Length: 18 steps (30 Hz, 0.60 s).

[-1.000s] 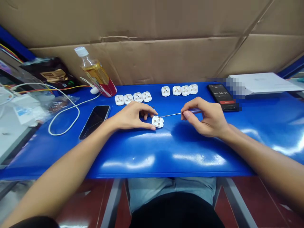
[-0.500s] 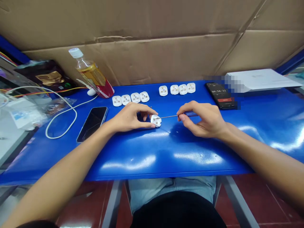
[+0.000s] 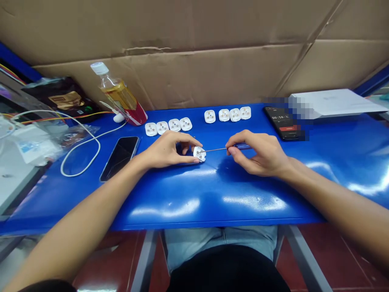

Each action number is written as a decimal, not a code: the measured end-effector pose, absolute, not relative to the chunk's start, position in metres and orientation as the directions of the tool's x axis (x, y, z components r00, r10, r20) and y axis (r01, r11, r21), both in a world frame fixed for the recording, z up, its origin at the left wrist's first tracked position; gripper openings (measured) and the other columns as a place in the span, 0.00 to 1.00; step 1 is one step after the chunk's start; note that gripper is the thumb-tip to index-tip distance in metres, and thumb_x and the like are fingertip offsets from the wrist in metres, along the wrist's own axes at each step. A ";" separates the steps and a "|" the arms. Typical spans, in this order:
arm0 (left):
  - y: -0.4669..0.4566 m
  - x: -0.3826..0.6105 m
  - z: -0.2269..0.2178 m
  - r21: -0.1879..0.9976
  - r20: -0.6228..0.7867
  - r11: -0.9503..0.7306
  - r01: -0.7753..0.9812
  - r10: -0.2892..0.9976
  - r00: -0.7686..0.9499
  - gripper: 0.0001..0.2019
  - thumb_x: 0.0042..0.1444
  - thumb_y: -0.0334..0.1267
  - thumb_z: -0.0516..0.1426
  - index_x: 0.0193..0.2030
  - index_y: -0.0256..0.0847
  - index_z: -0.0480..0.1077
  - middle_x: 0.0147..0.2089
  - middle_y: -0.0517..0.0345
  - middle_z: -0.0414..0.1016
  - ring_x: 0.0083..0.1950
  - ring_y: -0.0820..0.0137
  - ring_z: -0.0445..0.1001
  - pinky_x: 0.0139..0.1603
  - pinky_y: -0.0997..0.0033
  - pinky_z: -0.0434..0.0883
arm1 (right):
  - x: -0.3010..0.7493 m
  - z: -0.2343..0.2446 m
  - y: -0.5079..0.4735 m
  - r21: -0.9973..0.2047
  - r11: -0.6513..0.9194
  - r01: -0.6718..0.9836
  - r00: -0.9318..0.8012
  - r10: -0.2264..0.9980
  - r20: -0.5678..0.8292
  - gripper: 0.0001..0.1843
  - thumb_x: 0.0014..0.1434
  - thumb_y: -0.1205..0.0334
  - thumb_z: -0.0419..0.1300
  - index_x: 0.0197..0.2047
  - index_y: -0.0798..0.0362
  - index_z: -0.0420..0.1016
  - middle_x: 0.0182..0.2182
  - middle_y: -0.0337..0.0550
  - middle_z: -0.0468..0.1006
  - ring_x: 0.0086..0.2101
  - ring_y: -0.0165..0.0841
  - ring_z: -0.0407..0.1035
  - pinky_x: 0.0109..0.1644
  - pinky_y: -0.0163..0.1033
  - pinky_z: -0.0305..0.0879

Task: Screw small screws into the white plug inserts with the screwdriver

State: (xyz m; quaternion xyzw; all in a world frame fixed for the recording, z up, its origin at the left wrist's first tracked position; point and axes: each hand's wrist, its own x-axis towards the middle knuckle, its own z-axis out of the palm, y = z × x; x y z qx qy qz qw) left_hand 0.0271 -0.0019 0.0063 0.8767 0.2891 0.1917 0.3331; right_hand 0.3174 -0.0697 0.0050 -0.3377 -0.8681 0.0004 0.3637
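Note:
My left hand (image 3: 168, 150) pinches a small white plug part (image 3: 199, 153), tilted up on its edge on the blue table (image 3: 212, 198). My right hand (image 3: 258, 153) grips a thin screwdriver (image 3: 217, 149) by its handle, fingers closed. The metal tip touches the face of the plug part. Behind my hands lie two rows of like white plug parts, one row at the left (image 3: 168, 126) and one at the right (image 3: 227, 114).
A dark phone (image 3: 120, 157) lies left of my left hand, a white cable (image 3: 82, 154) looping beside it. A drink bottle (image 3: 120, 97) leans at the back left. A second phone (image 3: 284, 123) showing a timer and a white box (image 3: 332, 103) sit back right. Cardboard walls the rear.
The plug part went from lying flatter on the table to tilted up on its edge against the screwdriver tip. Both hands stay in about the same place.

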 end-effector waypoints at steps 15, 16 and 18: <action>-0.002 0.027 0.005 0.698 0.129 -0.600 0.391 0.642 0.755 0.22 0.56 0.50 0.71 0.52 0.39 0.83 0.35 0.58 0.80 0.34 0.73 0.73 0.37 0.72 0.69 | 0.317 0.005 -0.069 -0.257 0.781 0.570 -0.522 0.585 0.620 0.05 0.68 0.66 0.60 0.46 0.46 0.72 0.34 0.35 0.85 0.31 0.33 0.82 0.36 0.36 0.75; -0.002 0.027 0.005 0.697 0.129 -0.601 0.391 0.642 0.756 0.22 0.56 0.50 0.71 0.52 0.40 0.83 0.34 0.58 0.79 0.34 0.73 0.73 0.37 0.72 0.68 | 0.317 0.005 -0.069 -0.257 0.782 0.569 -0.524 0.584 0.620 0.05 0.68 0.66 0.60 0.46 0.46 0.72 0.34 0.35 0.85 0.32 0.32 0.82 0.36 0.36 0.75; -0.002 0.027 0.006 0.697 0.129 -0.601 0.390 0.641 0.757 0.22 0.56 0.51 0.71 0.52 0.40 0.83 0.34 0.59 0.79 0.34 0.73 0.73 0.37 0.72 0.68 | 0.317 0.005 -0.069 -0.259 0.782 0.568 -0.525 0.586 0.617 0.05 0.68 0.67 0.60 0.46 0.47 0.72 0.35 0.36 0.85 0.32 0.32 0.82 0.36 0.36 0.75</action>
